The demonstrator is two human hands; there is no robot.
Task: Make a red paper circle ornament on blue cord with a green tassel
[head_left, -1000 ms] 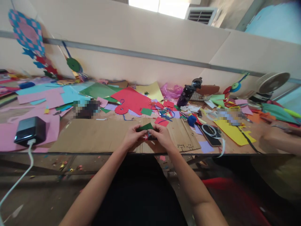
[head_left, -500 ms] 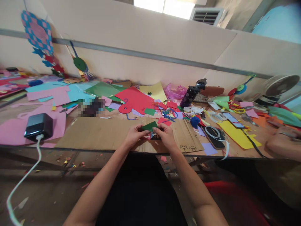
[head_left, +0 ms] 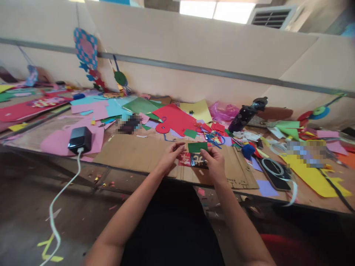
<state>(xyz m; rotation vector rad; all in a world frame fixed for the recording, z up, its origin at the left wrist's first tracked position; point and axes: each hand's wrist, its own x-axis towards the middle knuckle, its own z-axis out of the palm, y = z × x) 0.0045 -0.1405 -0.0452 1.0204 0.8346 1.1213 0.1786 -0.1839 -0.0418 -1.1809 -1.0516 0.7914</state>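
Observation:
A small dark green rectangular piece (head_left: 197,147), paper-like or felt, is pinched at its right end between the thumb and fingers of my right hand (head_left: 216,162). My left hand (head_left: 171,158) is just left of the piece, apart from it, with thumb and fingers loosely curled and a small gap between them. Below the green piece lies a red and black printed label (head_left: 191,159) with large light characters. Both hands are over a flat cardboard sheet (head_left: 138,153) along the table's front edge.
Behind the cardboard lie a red sheet (head_left: 179,118), a round red piece (head_left: 162,128), another green piece (head_left: 190,133) and tangled blue yarn (head_left: 215,138). A blue yarn ball (head_left: 247,151) and a phone (head_left: 274,173) are right. A black charger (head_left: 80,139) stands left; a dark bottle (head_left: 245,116) stands behind.
My left hand has come off the green piece, which stays in my right hand. More of the printed label shows. The view has turned left, so the table appears shifted right.

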